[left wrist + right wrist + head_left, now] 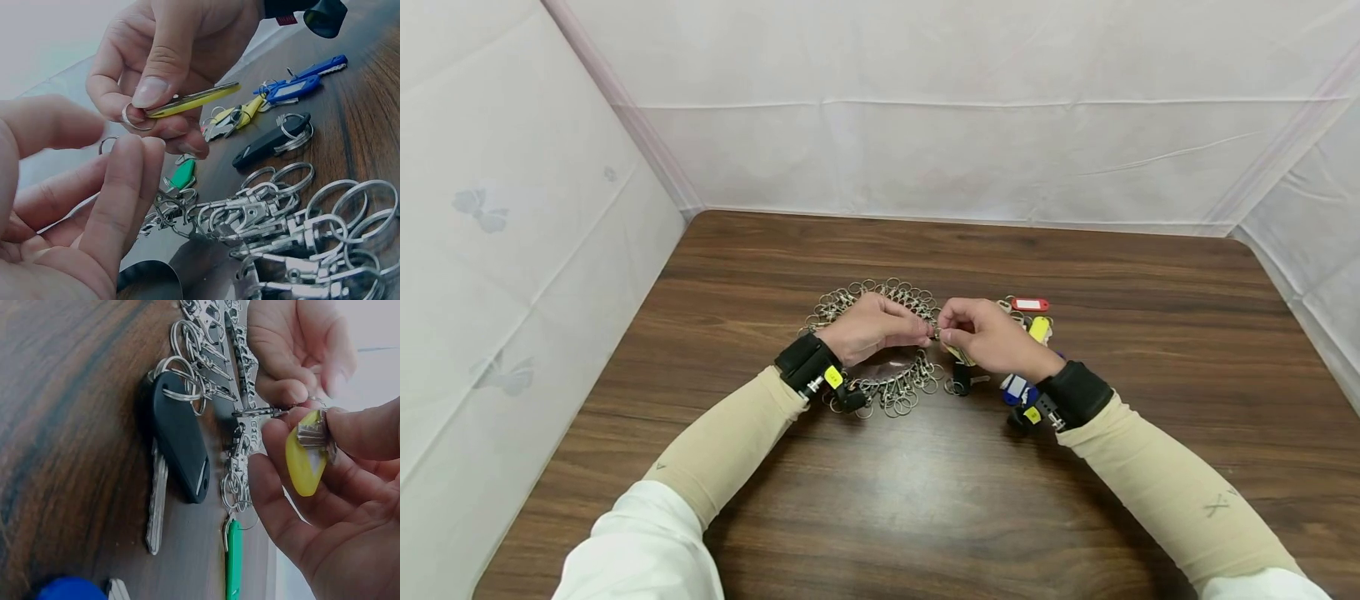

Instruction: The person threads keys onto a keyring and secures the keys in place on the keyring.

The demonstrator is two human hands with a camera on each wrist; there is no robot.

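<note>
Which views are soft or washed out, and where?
Head view: sharp and evenly lit, with a soft sheen on the table. Left wrist view: the near left hand is blurred, the upper-left background washed pale. Right wrist view: the right hand and yellow key are slightly soft.

Bare table (925,500) lies near; clasp ring (880,392) and tagged keys (1026,333) crowd mid-table.

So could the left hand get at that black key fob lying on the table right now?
Probably not at once: the left hand is pinching a clip, though the black key fob lies uncovered nearby.
</note>
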